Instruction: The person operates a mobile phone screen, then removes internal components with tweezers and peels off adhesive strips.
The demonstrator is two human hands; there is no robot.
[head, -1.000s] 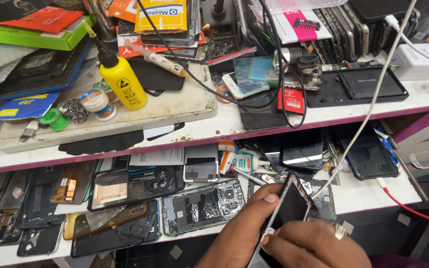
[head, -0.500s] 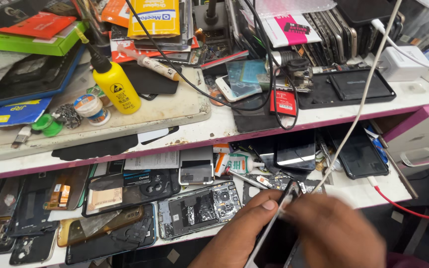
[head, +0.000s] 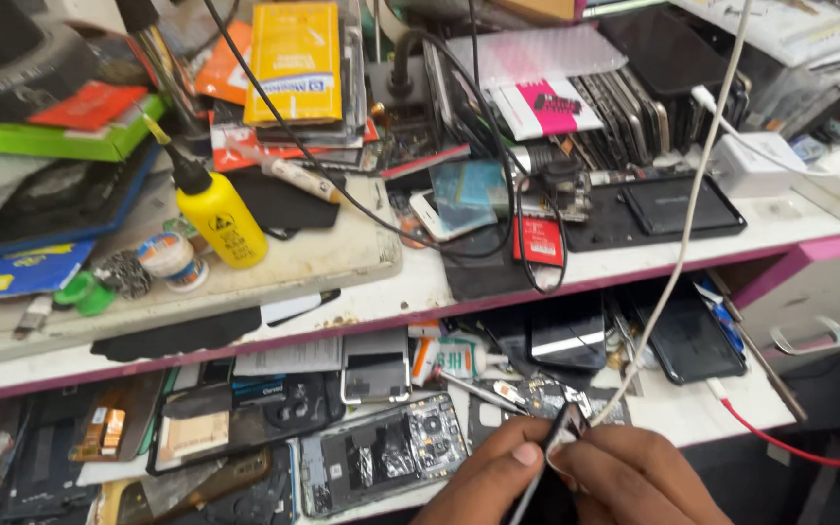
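Gripping phone [head: 558,437] edge-on now, both hands

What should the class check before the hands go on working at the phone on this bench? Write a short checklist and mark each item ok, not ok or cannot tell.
1. Phone held by both hands: ok; left hand and right hand pinch its upper end.
2. Phone fully in view: not ok; its lower part runs out of frame.
3. White cable clear of the phone: cannot tell; it hangs down to just above the fingers.
4. Yellow bottle upright: ok; it stands on the white board.
5. Free space on the lower shelf: not ok; opened phones and parts crowd it.
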